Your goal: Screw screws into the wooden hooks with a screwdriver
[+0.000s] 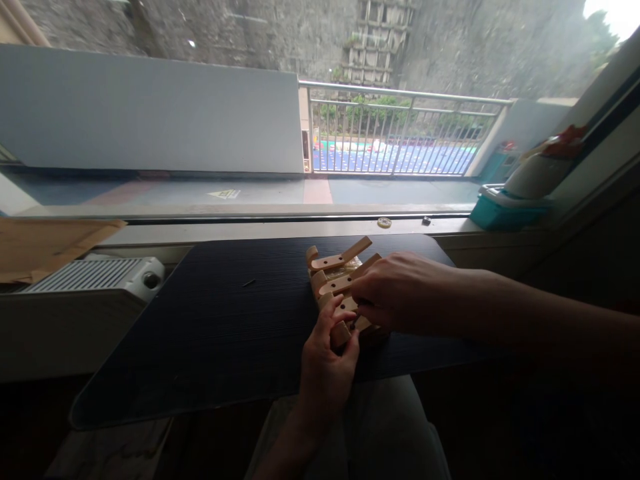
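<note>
Several pale wooden hooks, with upturned ends and dark round spots on their flat faces, sit in a row on the dark table. Clear plastic wrap shows between the upper ones. My left hand grips the hook nearest me, thumb and fingers around its curved end. Over the same hook is my right hand, its fingers pinched together. A small dark, thin piece shows between the two hands, too small to name. What my right fingers hold is hidden.
A small dark pin-like piece lies on the table, left of the hooks. On the windowsill are a tape roll, a small dark object and a teal box. A white radiator with brown cardboard stands at left.
</note>
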Available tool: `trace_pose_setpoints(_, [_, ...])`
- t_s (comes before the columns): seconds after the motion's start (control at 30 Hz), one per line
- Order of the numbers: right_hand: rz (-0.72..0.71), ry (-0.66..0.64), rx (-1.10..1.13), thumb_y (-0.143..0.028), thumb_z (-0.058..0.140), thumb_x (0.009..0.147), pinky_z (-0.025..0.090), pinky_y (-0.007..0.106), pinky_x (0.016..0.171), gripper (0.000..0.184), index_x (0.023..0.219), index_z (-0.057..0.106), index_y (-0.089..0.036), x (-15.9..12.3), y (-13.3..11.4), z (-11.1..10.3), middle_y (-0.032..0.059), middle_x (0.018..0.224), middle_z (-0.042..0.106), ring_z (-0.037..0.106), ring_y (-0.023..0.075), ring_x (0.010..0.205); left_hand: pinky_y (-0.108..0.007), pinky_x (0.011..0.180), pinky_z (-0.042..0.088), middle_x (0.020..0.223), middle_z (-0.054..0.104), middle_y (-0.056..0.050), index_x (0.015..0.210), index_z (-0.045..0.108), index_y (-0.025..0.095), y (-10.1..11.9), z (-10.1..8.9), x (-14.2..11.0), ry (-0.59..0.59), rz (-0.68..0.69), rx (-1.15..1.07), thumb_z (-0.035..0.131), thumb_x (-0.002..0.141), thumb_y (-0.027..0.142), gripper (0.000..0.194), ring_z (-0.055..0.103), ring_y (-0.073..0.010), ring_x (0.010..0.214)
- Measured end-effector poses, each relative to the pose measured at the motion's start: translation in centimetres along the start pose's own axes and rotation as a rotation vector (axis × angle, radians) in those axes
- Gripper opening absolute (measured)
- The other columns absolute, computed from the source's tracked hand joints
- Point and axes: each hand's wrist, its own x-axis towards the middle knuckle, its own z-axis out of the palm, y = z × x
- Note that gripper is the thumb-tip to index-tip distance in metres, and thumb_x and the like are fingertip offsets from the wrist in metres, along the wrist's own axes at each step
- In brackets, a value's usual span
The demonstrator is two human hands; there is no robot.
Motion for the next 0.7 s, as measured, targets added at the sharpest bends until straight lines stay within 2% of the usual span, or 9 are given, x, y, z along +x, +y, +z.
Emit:
trace_pose_setpoints(0.13, [0.006, -0.017, -0.003, -0.018, 0.055, 0.078, 0.027, 0.021, 0.048, 0.004, 0.076, 0.059, -0.019, 0.1, -0.1, 0.0, -0.0032, 0.067, 0.062, 0.051, 0.0084, 0.057, -0.024, 0.086, 0.048, 0.100, 0.065, 0.000, 0.122, 0.045, 0.024, -0.4, 0.3, 0.1, 0.037, 0.049, 0.018, 0.058, 0.078, 0.012, 0.047, 0.064, -0.0120, 0.091])
trace_pose_setpoints(0.3, [-0.005, -0.013, -0.012, -0.015, 0.056, 0.077, 0.029, 0.022, 0.051, 0.005, 0.080, 0.060, -0.017, 0.2, -0.4, -0.1, -0.0019, 0.073, 0.063, 0.052, 0.0089, 0.062, -0.022, 0.080, 0.049, 0.095, 0.065, 0.000, 0.128, 0.042, 0.024, -0.6, 0.3, 0.2, 0.041, 0.132, 0.075, 0.057, 0.078, 0.009, 0.054, 0.063, -0.0116, 0.085])
trace_pose_setpoints(0.53, [0.052, -0.184, -0.047, -0.010, 0.057, 0.075, 0.029, 0.024, 0.052, 0.008, 0.069, 0.060, -0.015, 1.0, -1.0, -0.6, -0.0020, 0.066, 0.060, 0.050, 0.0088, 0.059, -0.023, 0.075, 0.051, 0.089, 0.067, 0.000, 0.123, 0.048, 0.022, -0.9, 0.1, 0.3, 0.009, 0.113, 0.123, 0.058, 0.077, 0.011, 0.048, 0.064, -0.0126, 0.078])
trace_pose_setpoints(0.7, [0.033, -0.178, -0.009, -0.009, 0.056, 0.077, 0.029, 0.023, 0.053, 0.008, 0.073, 0.061, -0.014, 1.2, -0.8, -0.5, -0.0012, 0.068, 0.060, 0.049, 0.0082, 0.059, -0.024, 0.079, 0.051, 0.090, 0.068, 0.001, 0.121, 0.049, 0.024, -1.3, 0.2, 0.3, 0.021, 0.141, 0.099, 0.058, 0.078, 0.011, 0.045, 0.065, -0.0122, 0.080])
